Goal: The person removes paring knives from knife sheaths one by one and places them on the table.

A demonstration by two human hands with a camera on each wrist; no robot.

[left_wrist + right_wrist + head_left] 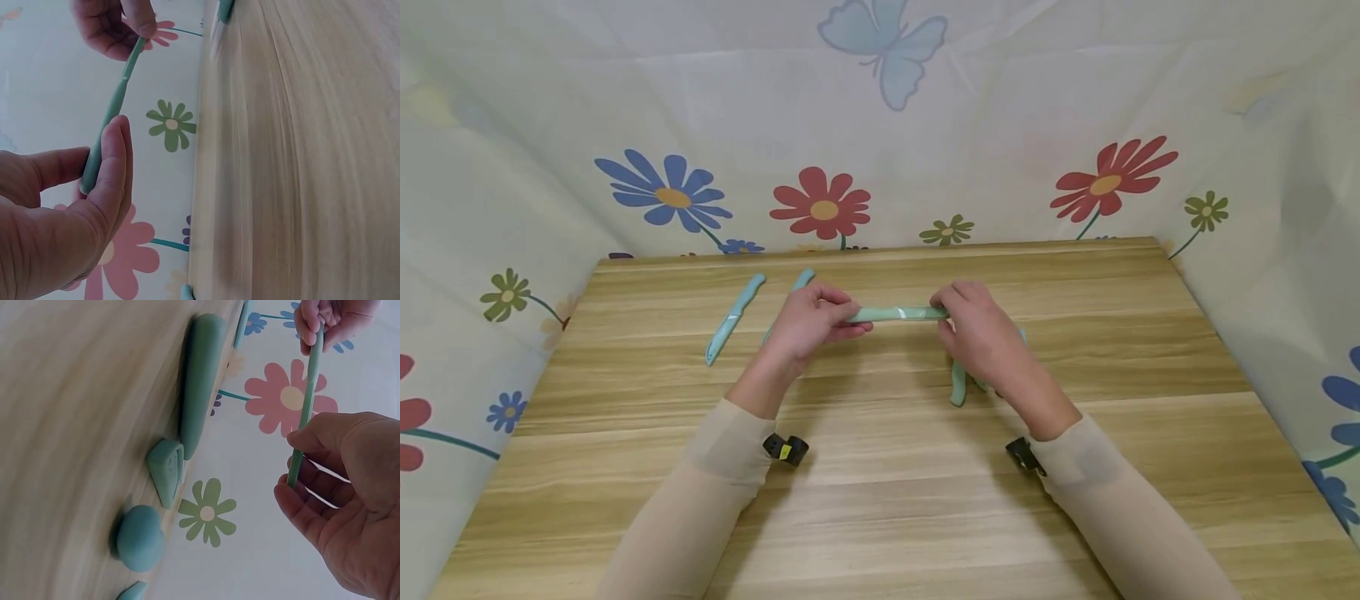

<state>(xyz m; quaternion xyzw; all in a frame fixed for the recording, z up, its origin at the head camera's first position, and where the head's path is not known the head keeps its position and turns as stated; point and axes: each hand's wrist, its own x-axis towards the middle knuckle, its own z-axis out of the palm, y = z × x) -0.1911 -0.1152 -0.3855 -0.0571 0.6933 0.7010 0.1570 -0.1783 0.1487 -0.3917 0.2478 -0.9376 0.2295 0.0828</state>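
Note:
A slim mint-green knife (886, 314) in a matching sheath is held level above the table between both hands. My left hand (808, 323) pinches its handle end between thumb and fingers. At the other end, my right hand (981, 329) pinches the sheath (304, 419); the fingers cover its tip. No bare blade shows on this knife. Beneath the right hand lie several green pieces, partly hidden, among them a curved handle (958, 383). In the left wrist view, a knife with a pale blade (217, 40) shows at the top edge.
On the table's left side lies a sheathed green knife (733, 321). Another green knife (802, 280) lies partly behind my left hand. The right wrist view shows an angular green piece (165, 470) and a rounded handle end (140, 537). A flowered cloth (1000, 150) hangs behind the wooden table (880, 500).

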